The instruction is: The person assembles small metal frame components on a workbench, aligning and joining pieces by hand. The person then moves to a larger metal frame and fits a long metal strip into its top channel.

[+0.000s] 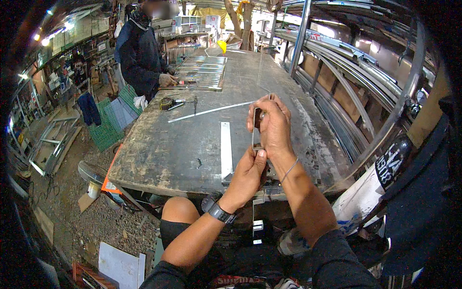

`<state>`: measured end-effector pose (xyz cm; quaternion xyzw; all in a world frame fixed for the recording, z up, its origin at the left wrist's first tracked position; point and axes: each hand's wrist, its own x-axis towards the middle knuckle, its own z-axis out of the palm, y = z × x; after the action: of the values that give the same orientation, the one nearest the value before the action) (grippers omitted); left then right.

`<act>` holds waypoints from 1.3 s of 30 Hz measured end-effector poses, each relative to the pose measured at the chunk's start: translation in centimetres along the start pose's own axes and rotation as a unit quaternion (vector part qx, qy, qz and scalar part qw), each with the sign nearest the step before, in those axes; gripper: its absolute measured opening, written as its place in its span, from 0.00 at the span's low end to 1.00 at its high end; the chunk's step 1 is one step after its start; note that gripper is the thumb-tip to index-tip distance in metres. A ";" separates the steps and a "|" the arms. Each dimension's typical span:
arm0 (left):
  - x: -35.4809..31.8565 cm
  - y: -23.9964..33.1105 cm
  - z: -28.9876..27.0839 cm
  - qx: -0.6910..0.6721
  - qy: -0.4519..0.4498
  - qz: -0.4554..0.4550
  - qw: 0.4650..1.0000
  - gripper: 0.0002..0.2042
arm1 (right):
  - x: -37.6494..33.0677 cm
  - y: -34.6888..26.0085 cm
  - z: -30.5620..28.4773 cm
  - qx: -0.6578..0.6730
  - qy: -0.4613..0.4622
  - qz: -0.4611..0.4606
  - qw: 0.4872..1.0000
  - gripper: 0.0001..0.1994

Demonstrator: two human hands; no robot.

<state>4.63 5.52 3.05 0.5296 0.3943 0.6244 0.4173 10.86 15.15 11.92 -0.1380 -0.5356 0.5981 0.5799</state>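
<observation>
Over the near part of the table I hold a small U-shaped metal bracket upright in both hands. My left hand pinches its lower end between thumb and fingers. My right hand is closed round its upper end, the fingers curled over the top and partly hiding it. Just left of the bracket, a flat silver metal bar, like a square's blade, lies lengthwise on the table. Beyond it a thin metal strip runs slantwise toward my right hand; its far right end is hidden behind the fingers.
The worn dark table carries a tape measure at its left. Behind that, a co-worker rests a gloved hand on a barred metal grille. Long metal bars fill a rack at right, above a white gas cylinder. A fan stands lower left.
</observation>
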 end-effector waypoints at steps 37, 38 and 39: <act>1.2 1.7 -3.0 -0.352 -0.057 -0.227 0.906 0.28 | -1.0 0.0 -2.4 -0.148 -0.135 0.087 0.976 0.23; 1.2 1.7 -3.0 -0.351 -0.062 -0.226 0.907 0.29 | -1.1 0.2 -2.4 -0.140 -0.135 0.085 0.977 0.22; 1.2 1.7 -3.0 -0.351 -0.071 -0.224 0.907 0.29 | -1.2 0.4 -2.4 -0.130 -0.131 0.086 0.979 0.20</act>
<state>1.37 5.86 4.68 0.2895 0.2274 0.5735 0.7318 12.88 15.36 10.14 -0.1781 -0.6663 0.5843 0.4277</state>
